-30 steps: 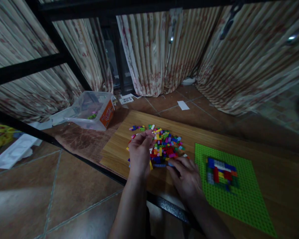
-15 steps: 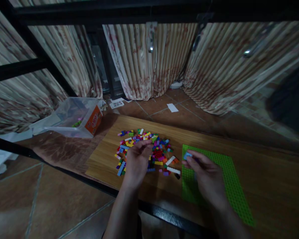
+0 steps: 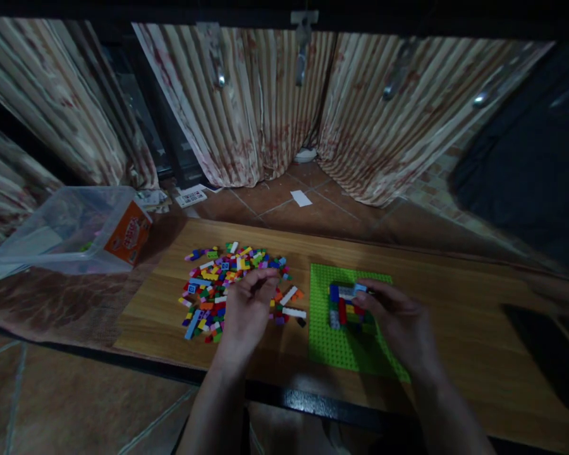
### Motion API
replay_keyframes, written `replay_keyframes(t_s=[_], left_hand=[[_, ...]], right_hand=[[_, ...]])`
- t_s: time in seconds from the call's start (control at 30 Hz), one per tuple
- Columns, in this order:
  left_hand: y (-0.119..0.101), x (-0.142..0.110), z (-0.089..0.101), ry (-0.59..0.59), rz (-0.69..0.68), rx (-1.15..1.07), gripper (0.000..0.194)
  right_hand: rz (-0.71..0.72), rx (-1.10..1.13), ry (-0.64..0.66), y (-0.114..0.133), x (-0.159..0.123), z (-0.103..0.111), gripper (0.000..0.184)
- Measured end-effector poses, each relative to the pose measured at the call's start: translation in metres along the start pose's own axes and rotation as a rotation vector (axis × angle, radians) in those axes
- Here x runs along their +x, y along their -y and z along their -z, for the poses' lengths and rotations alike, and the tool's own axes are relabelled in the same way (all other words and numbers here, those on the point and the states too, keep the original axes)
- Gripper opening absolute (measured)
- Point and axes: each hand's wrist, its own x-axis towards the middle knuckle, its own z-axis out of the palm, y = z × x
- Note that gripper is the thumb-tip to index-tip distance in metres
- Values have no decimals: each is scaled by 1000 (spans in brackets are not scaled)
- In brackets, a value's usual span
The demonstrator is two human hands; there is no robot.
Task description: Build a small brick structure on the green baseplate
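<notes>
Between the thumb and fingers of my right hand (image 3: 392,316) is a small light blue brick (image 3: 360,287). That hand is above the green baseplate (image 3: 325,347), over the right part of a low build of coloured bricks (image 3: 342,309) and hiding some of it. My left hand (image 3: 249,300) hovers over the right side of a pile of loose toy bricks (image 3: 208,275), fingertips pinched together. Whatever its fingers may hold is hidden. Two white bricks (image 3: 294,313) and some orange ones lie between the pile and the baseplate.
A clear plastic bin (image 3: 88,221) with an orange label stands left of the wooden table (image 3: 152,303). A dark flat object (image 3: 545,354) lies at the table's right end. Curtains (image 3: 256,107) hang behind, and a person in dark clothing (image 3: 516,151) is at the right.
The view has turned right, so the scene shifts left. The brick build on the baseplate now shows; my right hand with the light blue brick is over it. My left hand stays pinched.
</notes>
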Motion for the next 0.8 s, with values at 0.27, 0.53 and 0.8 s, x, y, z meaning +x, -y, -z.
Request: replay_keyframes(t_s=[0.27, 0.53, 0.8], left_hand=[[1, -5, -14, 39, 2, 27, 18], [12, -10, -24, 115, -25, 54, 16], [10, -13, -27, 155, -49, 157, 16]], right_hand=[[10, -45, 189, -12, -3, -2, 32], [191, -377, 214, -12, -6, -3, 29], [384, -619, 183, -22, -6, -5, 21]])
